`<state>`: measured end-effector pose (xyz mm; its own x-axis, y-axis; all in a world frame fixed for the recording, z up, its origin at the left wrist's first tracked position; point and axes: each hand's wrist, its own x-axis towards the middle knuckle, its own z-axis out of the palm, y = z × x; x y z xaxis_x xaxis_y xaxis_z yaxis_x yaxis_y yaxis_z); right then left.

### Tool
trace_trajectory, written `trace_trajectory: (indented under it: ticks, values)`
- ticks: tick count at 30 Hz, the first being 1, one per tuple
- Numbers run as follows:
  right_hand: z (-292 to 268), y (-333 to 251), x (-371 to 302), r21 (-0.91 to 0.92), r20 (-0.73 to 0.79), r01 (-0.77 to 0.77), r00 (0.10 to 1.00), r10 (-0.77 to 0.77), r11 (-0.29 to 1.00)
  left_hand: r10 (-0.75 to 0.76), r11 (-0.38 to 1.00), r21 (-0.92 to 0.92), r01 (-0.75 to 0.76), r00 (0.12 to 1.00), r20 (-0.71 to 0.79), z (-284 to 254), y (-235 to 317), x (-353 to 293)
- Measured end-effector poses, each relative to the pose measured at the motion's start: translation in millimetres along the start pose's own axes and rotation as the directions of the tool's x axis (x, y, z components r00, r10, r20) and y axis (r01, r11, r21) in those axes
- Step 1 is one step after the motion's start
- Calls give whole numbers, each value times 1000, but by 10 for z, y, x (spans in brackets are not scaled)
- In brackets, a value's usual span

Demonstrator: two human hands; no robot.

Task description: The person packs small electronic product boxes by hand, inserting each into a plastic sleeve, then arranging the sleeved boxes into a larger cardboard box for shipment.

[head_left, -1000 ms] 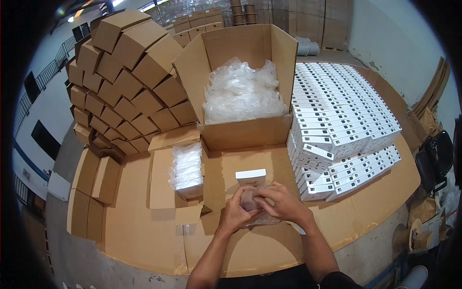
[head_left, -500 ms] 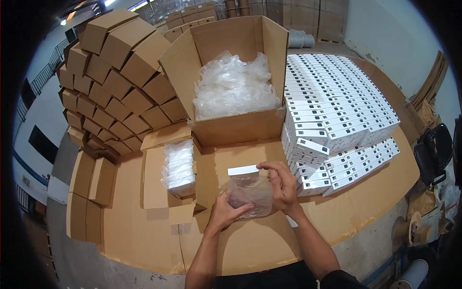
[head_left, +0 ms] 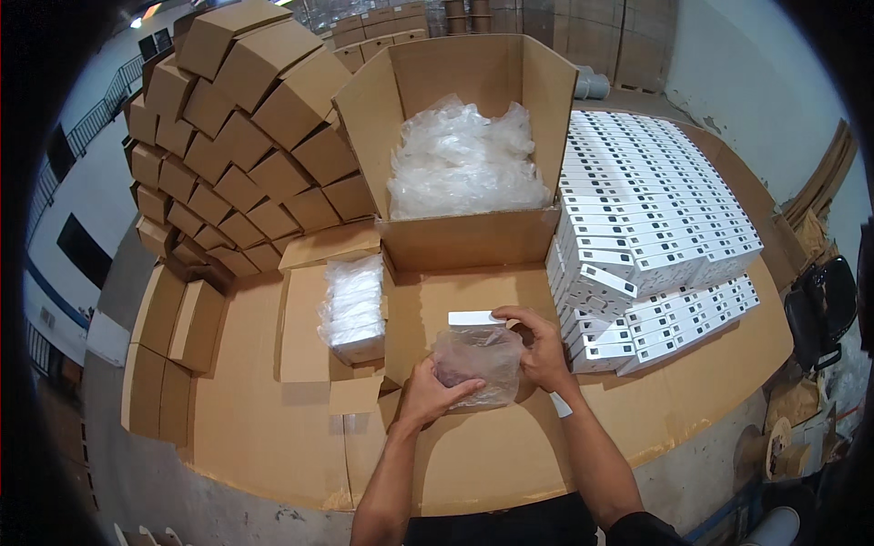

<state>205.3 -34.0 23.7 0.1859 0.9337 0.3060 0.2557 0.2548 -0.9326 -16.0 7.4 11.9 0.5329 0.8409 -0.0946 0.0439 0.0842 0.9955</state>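
In the middle of the table a clear plastic bag (head_left: 496,371) is held by my left hand (head_left: 431,391), its thumb lying across the front of the film. A small white box (head_left: 470,318) shows at the far edge of the bag. My right hand (head_left: 543,353) has its fingertips on the box's right end, with the bag's right side against the palm. How far the box sits inside the bag is hard to tell. A small white piece (head_left: 560,405) shows beside my right wrist. Left of my hands, several white boxes in clear bags (head_left: 353,309) stand in a row in an open carton (head_left: 303,332).
Behind my hands a large open carton (head_left: 469,244) is heaped with clear plastic bags (head_left: 469,159). Rows of white boxes (head_left: 660,205) are stacked on the right. Brown cartons (head_left: 241,141) form a high pile at the back left, and more cartons (head_left: 164,350) stand at the left edge.
The view has shifted, so most of the scene sits slightly farther right. Both hands keep their hold on the bag and the white box; the bag looks spread a little wider.
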Motion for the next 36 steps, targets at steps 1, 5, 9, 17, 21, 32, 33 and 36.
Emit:
trace_trajectory:
  ticks: [1, 5, 9, 17, 21, 32, 33, 36]
  values:
    - [16, 33, 8, 18, -34, 14, 999, -14, 1000, -1, 1000, -1, 1, 1000, -6, -2, 40, 0]
    - [43, 94, 24, 23, -121, 61, 991, -58, 998, -10, 999, 32, 9, 1000, 18, -16, 132, -7]
    - [92, 88, 0, 93, -211, 71, 976, -50, 993, 11, 997, 78, -12, 1000, 13, -52, 58, 12]
    - [18, -243, -114, 203, -447, 326, 870, -209, 923, 45, 991, 130, -45, 999, 2, -30, 32, 12]
    - [-33, -288, -127, 221, -434, 309, 881, -190, 925, 12, 989, 147, -12, 1000, 0, -11, 50, 14]
    - [-119, -256, -143, 325, -285, 137, 958, -41, 936, -19, 996, 90, 21, 1000, -20, -16, 39, 29]
    - [-129, -261, -143, 324, -286, 137, 957, -41, 936, -43, 993, 107, 44, 999, -6, -20, 36, 33]
    - [-129, -274, -140, 323, -278, 130, 960, -38, 937, -19, 997, 78, 19, 1000, 0, -15, 19, 27]
